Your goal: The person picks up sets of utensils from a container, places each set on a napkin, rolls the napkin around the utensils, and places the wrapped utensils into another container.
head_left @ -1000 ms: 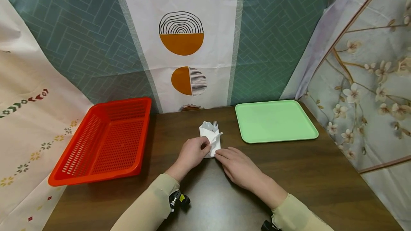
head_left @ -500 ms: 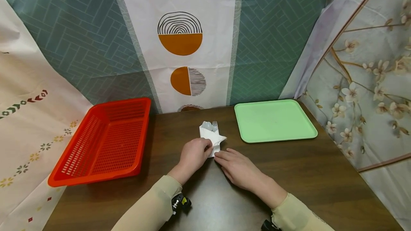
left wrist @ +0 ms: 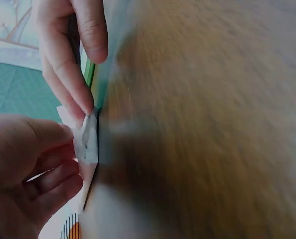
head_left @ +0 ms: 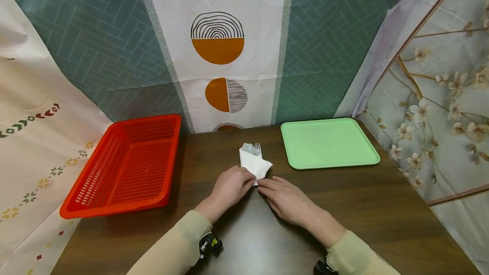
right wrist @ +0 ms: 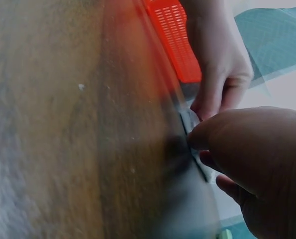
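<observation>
A white paper napkin [head_left: 255, 165] lies folded around clear plastic cutlery on the brown table. The tines of a fork [head_left: 257, 148] stick out at its far end, beside a rounded clear piece [head_left: 248, 148], perhaps a spoon. My left hand [head_left: 231, 185] pinches the napkin near its lower end between thumb and fingers. Close by on the right, my right hand [head_left: 286, 202] rests its nearly straight fingers on the lower right edge. In the left wrist view, fingertips of both hands meet at the napkin [left wrist: 89, 139]. The right wrist view largely hides the napkin behind the hands.
A red plastic basket [head_left: 166, 181] stands at the left of the table [head_left: 382, 220]. To the back right lies a light green tray [head_left: 330, 143]. Patterned cloths [head_left: 321, 50] hang behind and at both sides.
My left hand has drawn the loose napkin flap down toward the lower end, smoothing it over the cutlery. My right hand stays nearly in place at the napkin's edge.
</observation>
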Demonstrator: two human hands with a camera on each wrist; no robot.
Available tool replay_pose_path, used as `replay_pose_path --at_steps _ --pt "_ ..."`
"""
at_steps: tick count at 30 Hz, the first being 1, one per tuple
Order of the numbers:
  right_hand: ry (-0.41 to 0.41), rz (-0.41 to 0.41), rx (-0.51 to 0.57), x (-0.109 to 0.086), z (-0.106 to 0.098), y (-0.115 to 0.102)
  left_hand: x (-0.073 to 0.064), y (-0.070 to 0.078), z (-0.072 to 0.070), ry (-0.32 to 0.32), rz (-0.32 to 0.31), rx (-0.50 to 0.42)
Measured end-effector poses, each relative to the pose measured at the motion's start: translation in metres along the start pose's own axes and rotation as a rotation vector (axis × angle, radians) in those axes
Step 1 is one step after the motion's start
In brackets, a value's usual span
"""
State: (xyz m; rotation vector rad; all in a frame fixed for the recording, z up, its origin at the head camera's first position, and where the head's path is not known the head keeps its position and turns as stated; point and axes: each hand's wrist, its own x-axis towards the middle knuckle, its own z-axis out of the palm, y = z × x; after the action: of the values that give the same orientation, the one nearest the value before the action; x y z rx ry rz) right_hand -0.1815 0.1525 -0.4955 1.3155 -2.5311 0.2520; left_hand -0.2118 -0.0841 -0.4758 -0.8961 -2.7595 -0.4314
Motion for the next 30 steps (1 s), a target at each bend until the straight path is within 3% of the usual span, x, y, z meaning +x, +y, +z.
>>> replay_pose_path --at_steps 4,10,19,23,30 --pt "0.025 0.019 0.006 -0.001 -0.007 0.004 -0.006 0.000 -0.002 -0.035 0.059 -0.003" --pt "0.103 0.113 -0.040 0.007 -0.013 0.014 -0.012 0.001 -0.005 -0.067 0.108 0.041" --pt "-0.058 0.116 -0.066 0.009 -0.008 0.017 -0.017 0.004 -0.010 -0.130 0.146 0.085" --pt "-0.072 0.122 -0.061 0.005 -0.005 0.016 -0.020 0.006 -0.011 -0.140 0.169 0.120" --pt "-0.097 0.148 -0.039 0.005 -0.004 0.014 -0.025 0.011 -0.010 -0.208 0.146 0.241"
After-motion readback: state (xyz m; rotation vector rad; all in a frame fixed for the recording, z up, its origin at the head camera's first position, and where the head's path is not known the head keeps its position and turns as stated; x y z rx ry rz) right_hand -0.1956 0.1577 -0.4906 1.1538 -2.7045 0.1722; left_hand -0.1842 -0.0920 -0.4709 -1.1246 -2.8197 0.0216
